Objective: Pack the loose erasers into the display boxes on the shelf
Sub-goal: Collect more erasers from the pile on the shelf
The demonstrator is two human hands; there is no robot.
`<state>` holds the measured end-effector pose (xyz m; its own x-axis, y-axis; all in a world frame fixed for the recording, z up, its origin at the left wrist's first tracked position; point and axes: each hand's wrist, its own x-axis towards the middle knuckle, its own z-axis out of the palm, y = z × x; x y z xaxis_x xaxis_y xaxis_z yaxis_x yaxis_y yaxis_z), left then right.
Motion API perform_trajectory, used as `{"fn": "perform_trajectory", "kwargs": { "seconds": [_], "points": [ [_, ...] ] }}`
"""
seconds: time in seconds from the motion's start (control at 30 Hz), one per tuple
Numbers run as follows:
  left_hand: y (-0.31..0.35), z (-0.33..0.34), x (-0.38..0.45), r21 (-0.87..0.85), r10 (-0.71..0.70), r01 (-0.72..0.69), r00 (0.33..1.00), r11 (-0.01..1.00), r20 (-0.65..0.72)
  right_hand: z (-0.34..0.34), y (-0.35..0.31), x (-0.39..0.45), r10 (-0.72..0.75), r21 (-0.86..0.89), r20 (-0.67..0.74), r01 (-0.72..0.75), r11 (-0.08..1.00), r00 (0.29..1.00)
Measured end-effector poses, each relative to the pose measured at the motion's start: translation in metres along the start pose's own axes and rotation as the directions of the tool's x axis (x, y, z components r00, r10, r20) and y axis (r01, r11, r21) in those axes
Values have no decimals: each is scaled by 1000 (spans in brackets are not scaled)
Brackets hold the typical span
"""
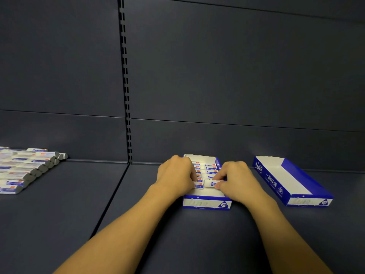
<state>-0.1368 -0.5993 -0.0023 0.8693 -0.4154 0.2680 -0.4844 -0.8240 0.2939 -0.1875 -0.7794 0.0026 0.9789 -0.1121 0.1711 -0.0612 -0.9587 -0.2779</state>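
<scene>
You have a blue-and-white display box [206, 202] in front of you, its front panel bearing a blue triangle marked 2B. The erasers [207, 171] inside it are white with blue sleeves and small orange labels. To your right, the second box [292, 180] is blue outside with white lettering, white inside. The loose erasers [25, 171] at left show grey ends. The shelf [197, 234] is dark slate blue.

Loose erasers [23, 171] run off the left edge; hands hide the near rows in the box [206, 202].
</scene>
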Motion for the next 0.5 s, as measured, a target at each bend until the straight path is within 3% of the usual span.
{"fn": "perform_trajectory", "kwargs": {
  "seconds": [0.5],
  "points": [
    [-4,7,1,-15,17,-17,1000,1000,4,0,-2,4,-42,-45,27,43,998,999]
  ]
}}
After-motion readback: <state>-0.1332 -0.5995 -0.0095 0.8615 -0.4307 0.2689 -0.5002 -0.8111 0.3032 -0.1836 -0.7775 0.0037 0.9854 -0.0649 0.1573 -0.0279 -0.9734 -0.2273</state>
